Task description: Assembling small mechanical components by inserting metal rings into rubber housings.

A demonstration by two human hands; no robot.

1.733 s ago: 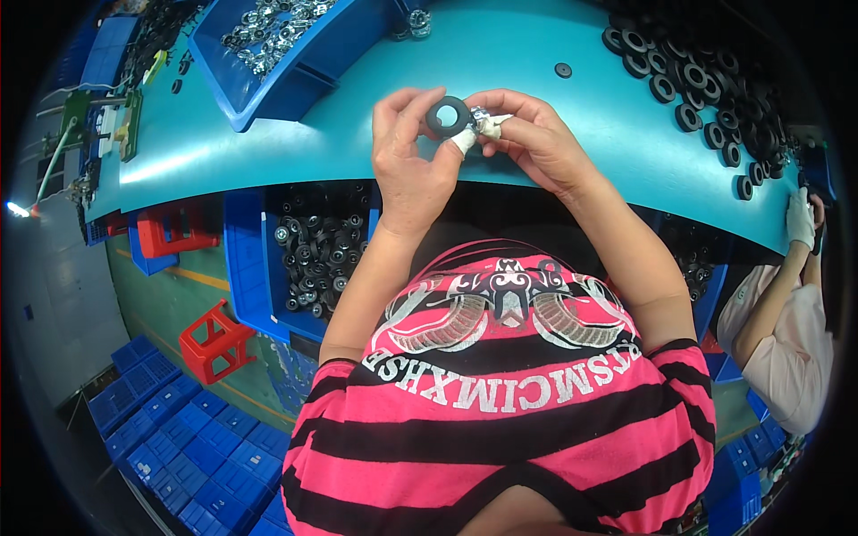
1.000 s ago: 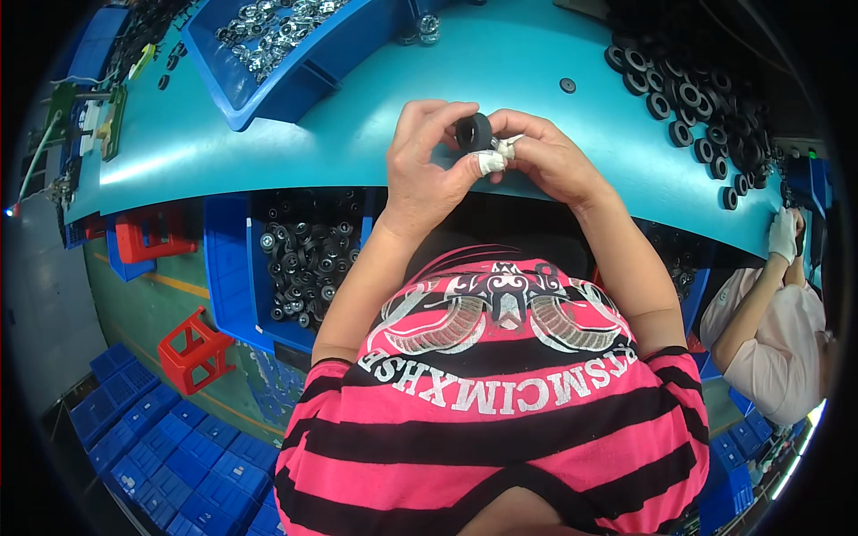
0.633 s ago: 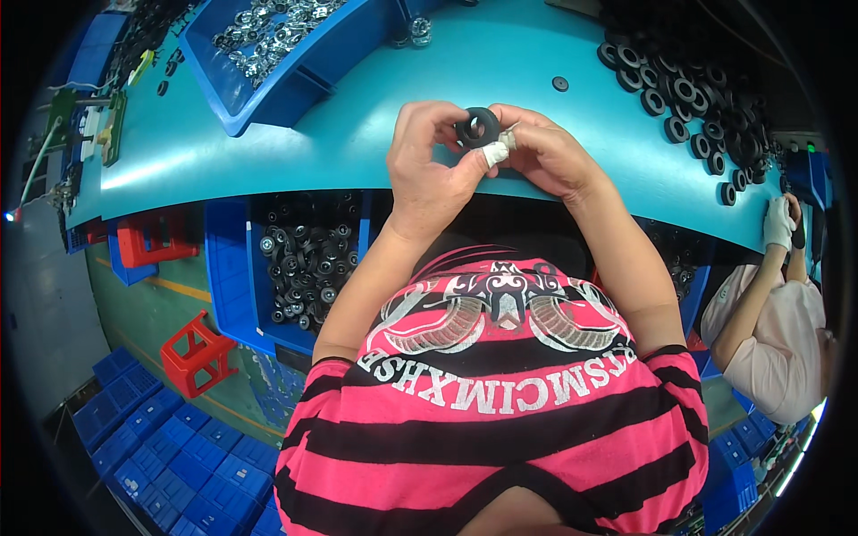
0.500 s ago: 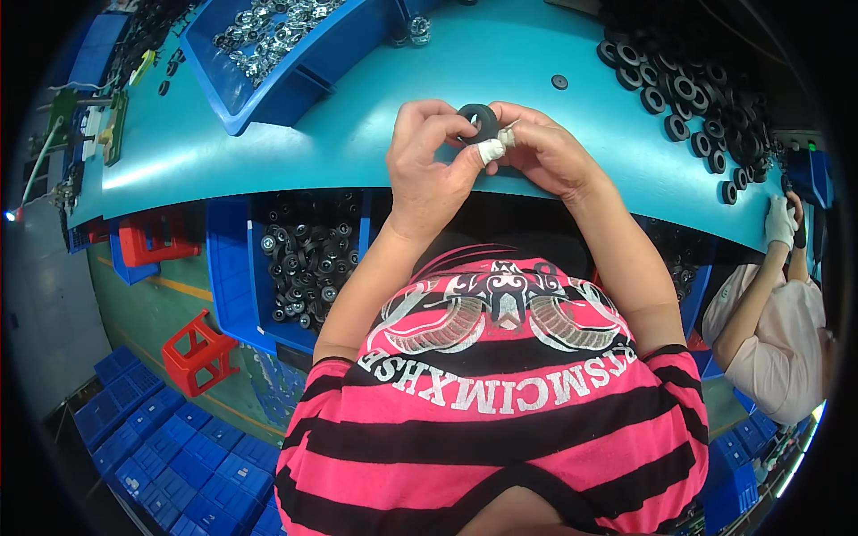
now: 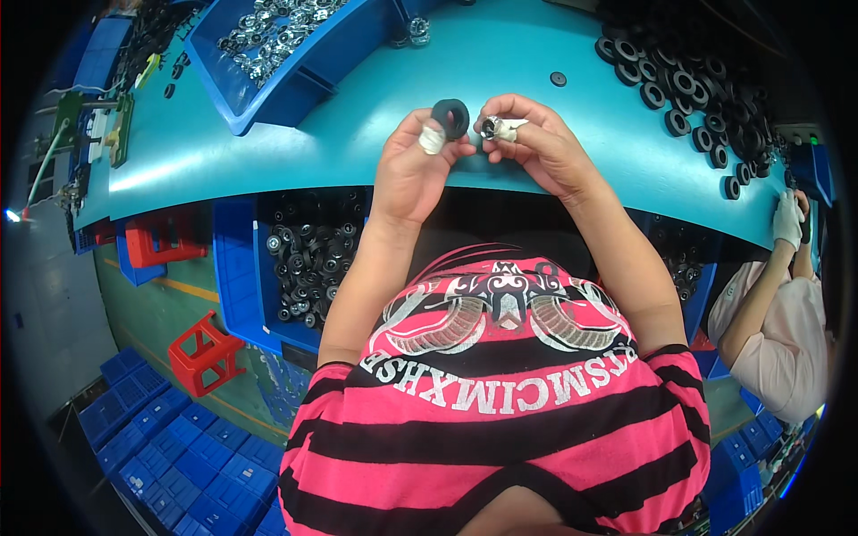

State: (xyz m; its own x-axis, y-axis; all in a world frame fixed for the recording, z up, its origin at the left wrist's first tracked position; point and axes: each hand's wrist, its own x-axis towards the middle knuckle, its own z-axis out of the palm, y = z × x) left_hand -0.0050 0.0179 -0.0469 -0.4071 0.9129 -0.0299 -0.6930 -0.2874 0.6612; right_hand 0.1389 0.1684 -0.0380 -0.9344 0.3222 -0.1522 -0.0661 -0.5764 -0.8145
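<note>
Between the thumb and fingers of my left hand [image 5: 408, 165] is a black rubber tyre [image 5: 450, 117], its hole facing to the right. My right hand [image 5: 545, 147] pinches a small shiny chrome wheel hub [image 5: 490, 128], a short gap away from the tyre. White wrapping covers the thumb tip of each hand. Both hands are just above the near edge of the teal table [image 5: 384, 134]. One small black disc [image 5: 559, 79] lies alone on the table beyond my right hand.
A blue bin [image 5: 241, 116] of chrome hubs stands at the far left. Many black tyres [image 5: 684, 85] are heaped at the far right. Below the table edge, a blue box holds black-tyred wheels [image 5: 308, 268]. Red stools [image 5: 204, 355] stand on the left floor. A co-worker's gloved hand [image 5: 787, 220] is at the right.
My hands have drawn apart. The tyre has shifted left with my left hand, and the chrome hub in my right hand has come into sight.
</note>
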